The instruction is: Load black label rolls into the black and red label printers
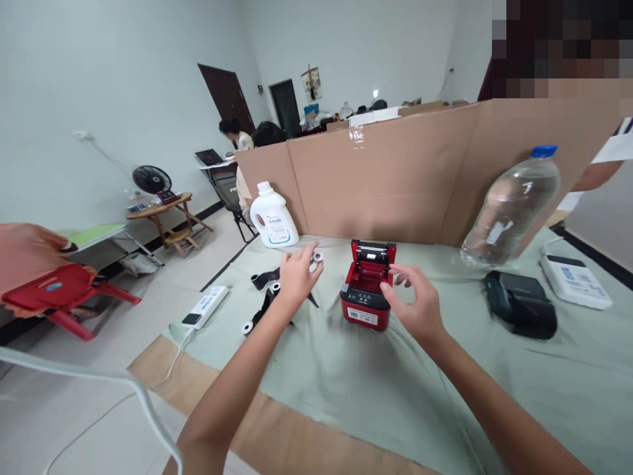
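My left hand [295,276] is raised over the left part of the cloth, thumb and fingers apart. A small roll with a white end [319,256] shows between its fingertips; I cannot tell whether they touch it. Black ribbon [270,277] and several small spools lie beside and partly behind this hand. A small red and black printer [366,297] stands in the middle with its lid [373,254] raised and its red bay exposed. At the printer's right side, my right hand [418,300] is open with curved fingers, very close to the bay's edge.
A white jug [277,221] and a large clear bottle [514,211] stand before a cardboard screen [376,178]. At right sit a black device [520,305] and a white power strip [576,280]. Another white power strip [205,307] lies left. People are beyond the screen.
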A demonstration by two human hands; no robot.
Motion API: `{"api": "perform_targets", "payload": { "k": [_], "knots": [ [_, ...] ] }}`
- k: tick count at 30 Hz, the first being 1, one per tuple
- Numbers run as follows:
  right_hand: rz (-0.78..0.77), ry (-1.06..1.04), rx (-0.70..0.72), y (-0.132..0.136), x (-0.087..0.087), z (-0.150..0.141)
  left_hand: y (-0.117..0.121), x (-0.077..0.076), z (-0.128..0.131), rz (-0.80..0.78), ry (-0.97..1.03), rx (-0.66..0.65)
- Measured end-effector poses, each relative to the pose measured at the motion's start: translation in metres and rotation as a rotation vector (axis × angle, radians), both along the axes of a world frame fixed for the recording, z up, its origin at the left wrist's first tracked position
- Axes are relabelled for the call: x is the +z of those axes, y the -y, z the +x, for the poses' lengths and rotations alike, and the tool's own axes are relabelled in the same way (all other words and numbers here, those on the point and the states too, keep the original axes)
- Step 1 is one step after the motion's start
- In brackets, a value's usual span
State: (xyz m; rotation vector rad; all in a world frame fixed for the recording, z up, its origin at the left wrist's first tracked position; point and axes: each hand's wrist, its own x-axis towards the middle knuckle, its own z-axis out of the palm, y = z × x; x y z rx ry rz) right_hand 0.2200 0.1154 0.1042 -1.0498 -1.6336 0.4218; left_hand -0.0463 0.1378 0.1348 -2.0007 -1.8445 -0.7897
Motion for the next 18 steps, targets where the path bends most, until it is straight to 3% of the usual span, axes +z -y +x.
{"api": "perform_targets", "payload": {
  "k": [3, 5, 9, 12, 16, 18],
  "knots": [
    [-0.212, 0.007, 0.146, 0.000, 0.050, -0.005, 0.012, 0.014, 0.053, 0.259, 0.122, -0.152],
    [-0.279, -0.021, 0.231, -0.003, 0.066, -0.011, 0.015, 0.018, 0.081, 0.327, 0.138, -0.235],
    [-0.322, -0.087, 0.222, -0.013, 0.069, -0.017, 0.016, 0.010, 0.106, 0.360, 0.176, -0.345],
    [-0.335, -0.073, 0.210, -0.021, 0.064, -0.018, 0.018, -0.001, 0.103, 0.381, 0.227, -0.393],
    [-0.331, -0.092, 0.308, -0.027, 0.066, -0.018, 0.022, -0.013, 0.093, 0.298, 0.265, -0.429],
    [-0.418, -0.115, 0.388, -0.030, 0.070, -0.016, 0.021, -0.016, 0.090, 0.284, 0.268, -0.455]
  ]
}}
